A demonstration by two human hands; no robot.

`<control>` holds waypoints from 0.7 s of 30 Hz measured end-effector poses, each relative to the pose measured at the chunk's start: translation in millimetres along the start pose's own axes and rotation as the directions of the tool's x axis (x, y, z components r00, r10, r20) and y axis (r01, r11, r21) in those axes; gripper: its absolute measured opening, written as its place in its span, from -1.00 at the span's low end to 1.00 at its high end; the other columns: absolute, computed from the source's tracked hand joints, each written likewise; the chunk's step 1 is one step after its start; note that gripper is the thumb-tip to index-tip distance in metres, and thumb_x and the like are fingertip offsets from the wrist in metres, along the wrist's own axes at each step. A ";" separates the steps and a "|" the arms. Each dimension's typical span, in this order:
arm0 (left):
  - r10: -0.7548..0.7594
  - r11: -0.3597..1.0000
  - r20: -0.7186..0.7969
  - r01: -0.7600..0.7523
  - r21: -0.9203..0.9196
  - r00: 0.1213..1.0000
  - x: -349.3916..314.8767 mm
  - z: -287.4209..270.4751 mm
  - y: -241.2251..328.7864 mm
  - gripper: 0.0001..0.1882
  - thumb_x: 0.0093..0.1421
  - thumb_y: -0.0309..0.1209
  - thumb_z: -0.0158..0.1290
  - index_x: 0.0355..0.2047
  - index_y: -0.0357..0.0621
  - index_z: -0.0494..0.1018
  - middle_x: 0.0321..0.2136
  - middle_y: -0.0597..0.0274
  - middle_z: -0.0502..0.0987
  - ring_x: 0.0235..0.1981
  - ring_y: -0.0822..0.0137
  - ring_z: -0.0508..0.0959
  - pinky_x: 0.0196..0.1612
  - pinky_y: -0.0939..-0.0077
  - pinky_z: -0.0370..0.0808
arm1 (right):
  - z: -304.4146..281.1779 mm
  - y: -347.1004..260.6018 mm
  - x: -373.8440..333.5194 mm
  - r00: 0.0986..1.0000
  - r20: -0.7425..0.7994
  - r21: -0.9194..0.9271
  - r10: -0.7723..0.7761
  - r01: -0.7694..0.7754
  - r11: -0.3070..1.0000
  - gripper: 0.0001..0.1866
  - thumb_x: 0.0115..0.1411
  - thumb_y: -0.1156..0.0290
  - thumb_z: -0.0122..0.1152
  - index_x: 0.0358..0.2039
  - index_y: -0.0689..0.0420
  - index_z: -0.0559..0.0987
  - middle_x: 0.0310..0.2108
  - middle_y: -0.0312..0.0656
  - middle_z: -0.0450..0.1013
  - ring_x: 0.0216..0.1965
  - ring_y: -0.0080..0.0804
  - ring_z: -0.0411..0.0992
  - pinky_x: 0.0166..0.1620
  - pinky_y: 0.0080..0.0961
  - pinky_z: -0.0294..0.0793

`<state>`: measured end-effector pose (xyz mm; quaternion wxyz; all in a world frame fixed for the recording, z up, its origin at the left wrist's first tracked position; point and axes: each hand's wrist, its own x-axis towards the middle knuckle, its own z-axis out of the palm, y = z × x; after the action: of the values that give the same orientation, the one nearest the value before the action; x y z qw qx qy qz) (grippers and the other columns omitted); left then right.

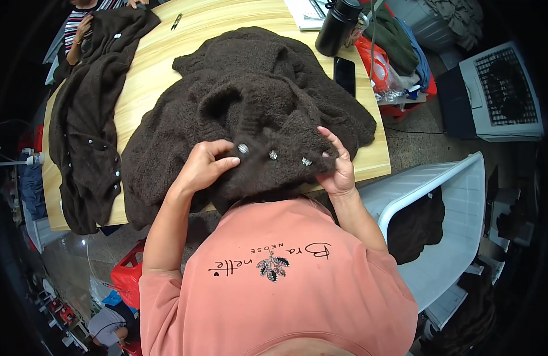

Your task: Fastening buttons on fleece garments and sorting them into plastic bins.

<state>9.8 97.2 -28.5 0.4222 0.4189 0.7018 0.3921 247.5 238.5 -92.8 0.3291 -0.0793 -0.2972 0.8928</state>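
Observation:
A dark brown knitted cardigan lies bunched in front of me, its near edge drawn up against my body. Along that edge sit three shiny, pale buttons, one of them a round button beside my left hand. Thumb and curled fingers of my left hand grip the knit just left of this button; the fingertips are partly hidden in the fabric. At the right end of the button row, my right hand holds the edge by the thumb, with its index finger stretched up and the other fingers partly hidden.
Another brown buttoned garment stretches along the table's left side, with a person's hand at its far end. Thread snips, a black bottle and a phone lie or stand farther back. A pale bin stands right.

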 end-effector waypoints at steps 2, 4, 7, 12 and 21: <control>0.012 0.995 0.011 -0.011 -0.101 1.000 1.2 -2.4 -5.8 -0.92 0.00 -0.62 0.05 -0.45 -0.30 0.47 -0.54 0.38 0.48 -0.47 0.61 0.41 -0.38 0.68 0.39 | 0.8 0.8 -4.4 0.998 -0.063 -0.017 -0.004 0.003 1.000 -0.44 0.05 0.47 -0.06 0.12 0.26 0.18 0.03 0.04 0.27 0.04 -0.11 0.30 0.12 -0.15 0.25; 0.058 0.943 -0.046 -0.070 -0.324 0.997 0.0 -4.6 -6.7 -0.94 0.00 -0.64 0.02 -0.47 -0.29 0.45 -0.55 0.41 0.47 -0.49 0.62 0.40 -0.38 0.70 0.37 | 2.2 2.6 -10.6 0.992 -0.128 -0.033 -0.018 0.014 0.999 -0.40 -0.06 0.52 -0.05 0.09 0.26 0.23 0.04 0.03 0.27 0.06 -0.10 0.27 0.14 -0.15 0.22; 0.029 0.733 -0.031 -0.042 -0.679 0.999 4.8 -13.5 -10.9 -0.94 0.07 -0.59 -0.06 -0.43 -0.27 0.41 -0.49 0.31 0.49 -0.47 0.56 0.44 -0.34 0.69 0.40 | 4.8 7.6 -22.8 0.971 -0.234 0.155 -0.044 0.082 0.985 -0.36 -0.06 0.48 -0.01 0.12 0.24 0.19 0.07 0.00 0.24 0.08 -0.08 0.25 0.15 -0.14 0.19; -0.069 0.831 -0.149 -0.025 -0.555 0.986 13.3 -21.8 -14.1 -0.97 0.10 -0.55 -0.04 -0.47 -0.22 0.39 -0.54 0.36 0.45 -0.52 0.58 0.41 -0.40 0.71 0.37 | -5.7 27.4 -55.5 0.894 -0.448 -0.047 -0.016 -0.005 0.999 -0.41 0.06 0.36 0.04 0.11 0.25 0.18 -0.03 -0.05 0.31 -0.13 -0.27 0.39 -0.20 -0.42 0.46; -0.011 0.800 0.082 0.058 -0.598 0.997 17.7 -4.4 6.0 -0.97 0.08 -0.55 0.00 -0.49 -0.19 0.39 -0.58 0.40 0.43 -0.56 0.59 0.39 -0.44 0.72 0.34 | 9.3 77.1 -42.0 0.837 -0.392 -0.791 -0.383 -0.093 0.605 -0.17 -0.06 0.58 0.18 0.18 0.38 -0.04 -0.05 0.02 0.30 -0.11 -0.34 0.36 -0.04 -0.52 0.33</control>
<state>2.1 114.7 -26.3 0.5658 0.2653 0.5332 0.5702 235.0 160.6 -132.5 0.4031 -0.4295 -0.5599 0.5827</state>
